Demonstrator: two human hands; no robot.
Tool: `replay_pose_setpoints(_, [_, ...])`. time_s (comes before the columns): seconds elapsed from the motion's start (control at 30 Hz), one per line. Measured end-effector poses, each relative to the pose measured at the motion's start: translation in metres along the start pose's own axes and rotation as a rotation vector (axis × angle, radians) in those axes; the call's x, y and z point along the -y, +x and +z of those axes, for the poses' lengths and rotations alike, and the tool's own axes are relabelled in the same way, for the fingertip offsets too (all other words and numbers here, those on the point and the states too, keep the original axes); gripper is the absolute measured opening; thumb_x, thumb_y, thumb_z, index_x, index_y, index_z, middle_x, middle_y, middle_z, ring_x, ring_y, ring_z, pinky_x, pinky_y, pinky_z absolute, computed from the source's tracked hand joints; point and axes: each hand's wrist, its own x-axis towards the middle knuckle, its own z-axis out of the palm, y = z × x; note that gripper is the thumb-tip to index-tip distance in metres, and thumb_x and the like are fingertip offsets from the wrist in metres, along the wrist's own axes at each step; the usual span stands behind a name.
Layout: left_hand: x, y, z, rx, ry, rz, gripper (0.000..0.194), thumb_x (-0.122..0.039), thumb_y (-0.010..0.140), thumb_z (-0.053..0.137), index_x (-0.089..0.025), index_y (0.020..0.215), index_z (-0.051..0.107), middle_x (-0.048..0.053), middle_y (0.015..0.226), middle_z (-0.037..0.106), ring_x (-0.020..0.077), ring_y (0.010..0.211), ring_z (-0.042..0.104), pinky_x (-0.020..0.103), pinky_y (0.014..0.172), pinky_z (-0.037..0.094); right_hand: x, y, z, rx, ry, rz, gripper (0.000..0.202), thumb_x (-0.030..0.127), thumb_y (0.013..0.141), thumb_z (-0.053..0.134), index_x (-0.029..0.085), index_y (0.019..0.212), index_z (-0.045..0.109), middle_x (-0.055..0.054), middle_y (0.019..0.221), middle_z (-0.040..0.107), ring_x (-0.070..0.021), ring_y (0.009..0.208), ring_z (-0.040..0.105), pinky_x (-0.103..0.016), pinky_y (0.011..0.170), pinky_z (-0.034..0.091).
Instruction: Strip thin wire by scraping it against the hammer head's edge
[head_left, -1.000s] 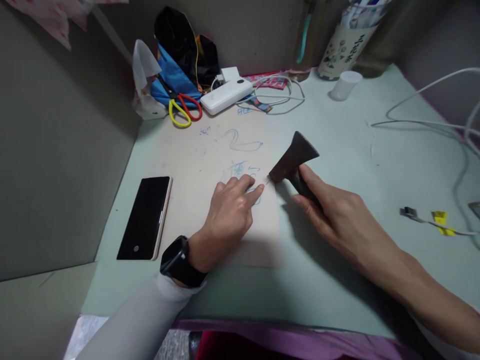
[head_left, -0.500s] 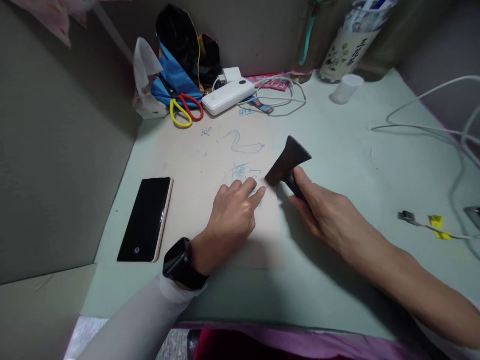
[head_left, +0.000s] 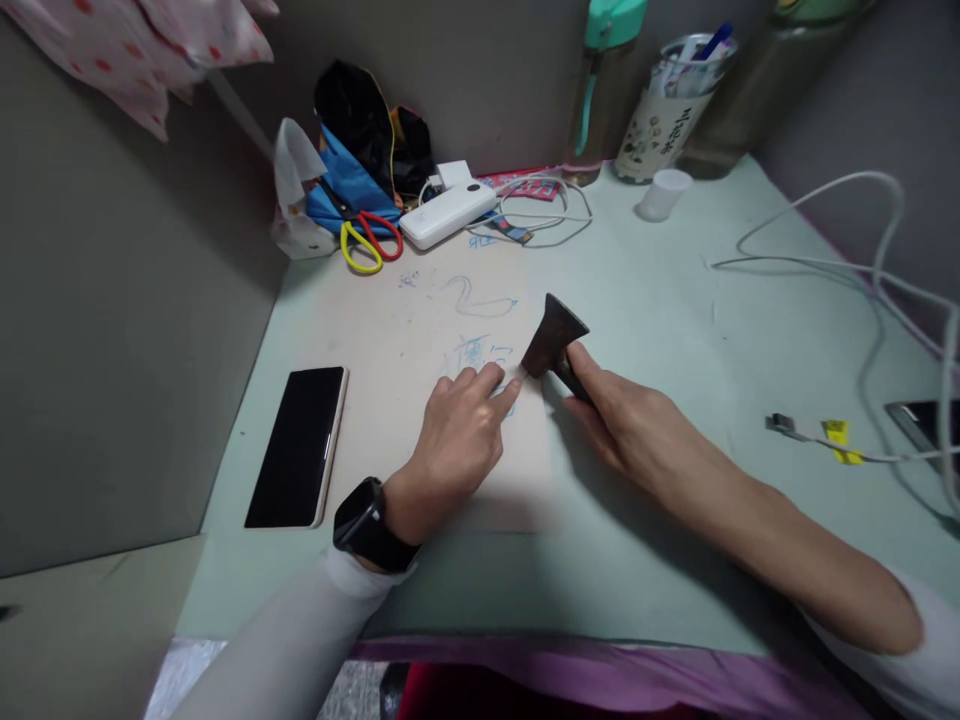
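Note:
My right hand (head_left: 630, 410) is wrapped round the handle of a small dark hatchet (head_left: 555, 335). Its flared edge points up and away, and its blunt end sits just by my left thumb tip. My left hand (head_left: 463, 425), with a black watch on the wrist, rests over a pale sheet of paper (head_left: 360, 340) with the fingers curled and the thumb stretched towards the hatchet. Whether something thin is pinched at the fingertips I cannot make out. Blue pen drawings (head_left: 480, 300) show on the paper beyond the hand.
A phone (head_left: 296, 447) lies on the left. Scissors (head_left: 367, 245), a white power bank (head_left: 448, 215) and a blue bag (head_left: 352, 165) are at the back. A small white cup (head_left: 664, 193), pen holder (head_left: 664, 120) and bottle (head_left: 596, 100) stand back right. A white cable (head_left: 810, 262) loops at right.
The camera view has shifted, so the whole desk appears moved slightly left and down. Both hands and the hatchet stay close together, the blunt end slightly nearer my left thumb.

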Motion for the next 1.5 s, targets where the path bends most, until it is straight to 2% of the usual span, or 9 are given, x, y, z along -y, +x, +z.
replay_pose_setpoints(0.13, [0.002,-0.001,0.002,-0.067,-0.063,0.009,0.045,-0.004,0.085,0.047,-0.019,0.122,0.067,0.011,0.116,0.065,0.0244,0.098,0.061,0.039,0.080,0.049,-0.002,0.004,-0.008,-0.035,0.164,0.043,0.057,0.035,0.099,0.038,0.009,0.149,0.039,-0.011,0.091,0.070,-0.0235,0.074,0.066,-0.035,0.065,0.050])
replay_pose_setpoints(0.3, [0.004,0.007,0.005,-0.198,-0.279,-0.035,0.019,-0.015,0.090,0.055,-0.017,0.096,0.073,0.008,0.105,0.067,0.0194,0.091,0.063,0.033,0.079,0.051,-0.010,0.005,-0.020,-0.025,0.711,0.310,0.057,0.046,0.095,0.052,0.019,0.144,0.046,0.008,0.052,0.046,-0.0122,0.038,0.041,-0.024,0.037,0.034])
replay_pose_setpoints(0.53, [-0.002,0.025,-0.003,-0.083,-0.249,-0.155,0.017,-0.012,0.092,0.052,-0.014,0.086,0.067,0.007,0.088,0.065,0.0181,0.080,0.059,0.031,0.072,0.047,-0.034,0.009,-0.014,0.004,1.066,0.442,0.066,0.039,0.092,0.059,0.022,0.151,0.037,0.004,0.070,0.050,-0.0087,0.042,0.040,-0.021,0.032,0.032])
replay_pose_setpoints(0.63, [-0.001,0.025,-0.004,-0.077,-0.231,-0.120,0.016,-0.013,0.092,0.049,-0.014,0.086,0.064,0.007,0.088,0.063,0.0179,0.080,0.057,0.031,0.070,0.045,-0.039,0.010,-0.014,-0.001,0.980,0.436,0.068,0.043,0.093,0.056,0.020,0.153,0.034,0.002,0.073,0.054,-0.0096,0.043,0.042,-0.023,0.034,0.034])
replay_pose_setpoints(0.73, [-0.002,0.025,-0.006,-0.101,-0.330,-0.131,0.012,-0.012,0.087,0.051,-0.015,0.082,0.061,0.005,0.082,0.061,0.0153,0.073,0.053,0.029,0.066,0.043,-0.040,0.011,-0.017,0.008,0.619,0.387,0.061,0.045,0.096,0.045,0.015,0.149,0.040,0.000,0.067,0.059,-0.0129,0.043,0.047,-0.027,0.043,0.040])
replay_pose_setpoints(0.87, [-0.007,0.026,-0.016,-0.046,-0.945,-0.280,0.002,-0.015,0.084,0.059,-0.016,0.083,0.060,0.000,0.071,0.059,0.0104,0.062,0.050,0.024,0.059,0.042,-0.041,0.014,-0.019,-0.032,0.082,0.262,0.055,0.037,0.092,0.043,0.006,0.136,0.052,-0.005,0.064,0.062,-0.0211,0.056,0.057,-0.032,0.055,0.041])
replay_pose_setpoints(1.03, [-0.015,0.020,-0.027,-0.033,-1.601,-0.286,0.018,-0.020,0.088,0.066,-0.018,0.105,0.066,0.001,0.078,0.061,0.0068,0.061,0.050,0.021,0.057,0.043,-0.043,0.012,-0.012,-0.070,-0.233,0.178,0.046,0.032,0.090,0.041,0.008,0.126,0.058,-0.015,0.089,0.068,-0.0273,0.072,0.063,-0.033,0.056,0.038])
replay_pose_setpoints(1.27, [-0.018,0.017,-0.030,0.005,-1.830,-0.250,0.030,-0.016,0.088,0.067,-0.020,0.117,0.065,-0.001,0.078,0.060,0.0067,0.055,0.058,0.020,0.054,0.049,-0.044,0.008,-0.004,-0.169,-0.337,0.090,0.038,0.029,0.091,0.041,0.011,0.118,0.062,-0.010,0.079,0.060,-0.0237,0.068,0.057,-0.032,0.054,0.036])
replay_pose_setpoints(1.5, [-0.016,0.015,-0.030,-0.005,-1.905,-0.226,0.012,-0.015,0.090,0.066,-0.018,0.094,0.056,-0.001,0.079,0.071,0.0117,0.058,0.070,0.022,0.059,0.055,-0.048,0.008,-0.001,-0.208,-0.307,-0.006,0.032,0.028,0.091,0.044,0.011,0.106,0.065,-0.013,0.086,0.057,-0.0247,0.074,0.054,-0.035,0.060,0.042])
